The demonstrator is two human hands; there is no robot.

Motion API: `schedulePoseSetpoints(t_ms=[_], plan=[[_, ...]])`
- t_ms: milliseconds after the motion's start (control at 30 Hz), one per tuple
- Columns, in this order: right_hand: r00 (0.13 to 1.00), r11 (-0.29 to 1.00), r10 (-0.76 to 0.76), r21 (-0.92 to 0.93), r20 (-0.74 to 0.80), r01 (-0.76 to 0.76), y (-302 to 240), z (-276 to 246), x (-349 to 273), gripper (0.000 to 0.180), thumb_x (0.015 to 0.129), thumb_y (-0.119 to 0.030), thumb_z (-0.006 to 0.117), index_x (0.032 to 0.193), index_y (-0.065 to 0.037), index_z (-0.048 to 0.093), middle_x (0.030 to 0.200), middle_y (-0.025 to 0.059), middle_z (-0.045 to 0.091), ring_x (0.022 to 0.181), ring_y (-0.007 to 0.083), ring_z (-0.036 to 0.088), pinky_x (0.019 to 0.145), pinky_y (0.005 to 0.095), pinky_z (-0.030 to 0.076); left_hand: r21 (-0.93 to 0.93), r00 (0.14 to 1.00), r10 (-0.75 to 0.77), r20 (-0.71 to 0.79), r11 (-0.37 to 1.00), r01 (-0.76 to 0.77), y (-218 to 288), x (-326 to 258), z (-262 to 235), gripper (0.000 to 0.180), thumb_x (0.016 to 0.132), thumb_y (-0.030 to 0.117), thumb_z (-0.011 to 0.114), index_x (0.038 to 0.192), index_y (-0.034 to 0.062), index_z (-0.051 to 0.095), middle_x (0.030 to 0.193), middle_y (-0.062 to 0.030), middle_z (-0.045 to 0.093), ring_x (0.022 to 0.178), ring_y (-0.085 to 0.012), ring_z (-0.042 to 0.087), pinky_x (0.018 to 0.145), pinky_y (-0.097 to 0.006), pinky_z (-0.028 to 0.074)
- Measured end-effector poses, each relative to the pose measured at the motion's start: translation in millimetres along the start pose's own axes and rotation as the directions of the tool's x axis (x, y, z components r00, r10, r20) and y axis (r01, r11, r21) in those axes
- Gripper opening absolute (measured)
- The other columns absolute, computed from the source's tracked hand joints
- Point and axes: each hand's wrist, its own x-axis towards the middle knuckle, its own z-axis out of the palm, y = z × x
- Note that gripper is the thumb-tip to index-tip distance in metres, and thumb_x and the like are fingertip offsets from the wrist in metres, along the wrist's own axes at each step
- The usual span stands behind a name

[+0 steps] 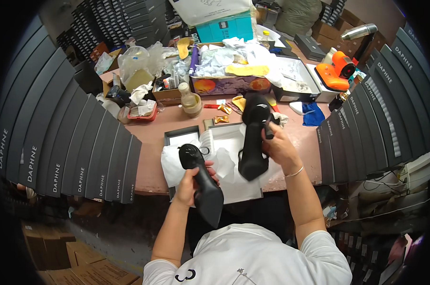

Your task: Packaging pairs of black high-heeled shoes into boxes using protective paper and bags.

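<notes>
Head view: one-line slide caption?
Left hand and right hand each hold a black shoe near an open box with white paper, between stacks of dark boxes.

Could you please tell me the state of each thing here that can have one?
Left hand: closed around a black shoe.
Right hand: gripping a second black shoe, slightly blurred.
Box under the hands: open, white paper inside.
Fruit-patterned box: open, heaped full.
Blue cloth: crumpled.
Clear plastic bag: crumpled.
Dark boxes on both sides: closely packed.
</notes>
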Motion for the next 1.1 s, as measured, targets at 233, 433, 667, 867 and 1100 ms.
schedulePoseSetpoints(t_ms=[233, 433, 667, 867, 1100], plan=[[0.911, 0.875, 0.314, 0.292, 0.267, -0.387, 74, 31, -38, 0.05, 0.099, -0.041, 0.042, 0.124, 0.001, 0.049, 0.114, 0.0154, 0.059, 0.102, 0.028, 0.061, 0.079, 0.0352, 0.056, 0.0, 0.993, -0.057, 0.106, 0.998, 0.058, -3, -11, 11, 0.059, 0.096, 0.044, 0.036, 0.129, -0.0038, 0.045, 0.123, -0.0216, 0.054, 0.104, -0.0299, 0.061, 0.072, -0.038, 0.058], [0.89, 0.848, 0.317, 0.323, 0.329, -0.421, 96, 18, -45, 0.054, 0.099, -0.043, 0.04, 0.126, 0.003, 0.047, 0.119, 0.0202, 0.057, 0.108, 0.0344, 0.059, 0.082, 0.044, 0.056, -0.032, 0.994, -0.098, 0.056, 0.995, 0.1, -18, -20, 14, 0.059, 0.093, 0.042, 0.039, 0.129, -0.0032, 0.045, 0.112, -0.0216, 0.059, 0.09, -0.0289, 0.066, 0.069, -0.042, 0.059], [0.898, 0.918, 0.301, 0.157, 0.32, -0.364, 89, 13, -54, 0.055, 0.097, -0.046, 0.042, 0.127, 0.001, 0.047, 0.12, 0.0121, 0.059, 0.103, 0.0214, 0.062, 0.083, 0.0354, 0.056, 0.154, 0.97, -0.143, 0.195, 0.982, 0.114, -12, -22, 12, 0.058, 0.091, 0.037, 0.045, 0.135, -0.0001, 0.039, 0.115, -0.0165, 0.056, 0.097, -0.0247, 0.061, 0.08, -0.04, 0.056], [0.907, 0.892, 0.307, 0.246, 0.287, -0.38, 93, 10, -54, 0.056, 0.096, -0.045, 0.047, 0.128, 0.0, 0.047, 0.121, 0.0152, 0.058, 0.103, 0.023, 0.063, 0.084, 0.034, 0.054, 0.182, 0.959, -0.212, 0.19, 0.967, 0.178, -3, -23, 23, 0.054, 0.091, 0.037, 0.045, 0.132, 0.0001, 0.043, 0.105, -0.0154, 0.06, 0.088, -0.0241, 0.064, 0.08, -0.037, 0.055], [0.936, 0.791, 0.311, 0.5, 0.168, -0.352, 120, -9, -49, 0.053, 0.094, -0.051, 0.045, 0.115, -0.003, 0.054, 0.095, 0.012, 0.063, 0.079, 0.0195, 0.065, 0.068, 0.03, 0.056, 0.357, 0.977, -0.203, 0.062, 0.919, 0.168, 26, -3, 22, 0.05, 0.094, 0.037, 0.039, 0.126, -0.0016, 0.049, 0.092, -0.0115, 0.063, 0.082, -0.0203, 0.064, 0.076, -0.037, 0.054]])
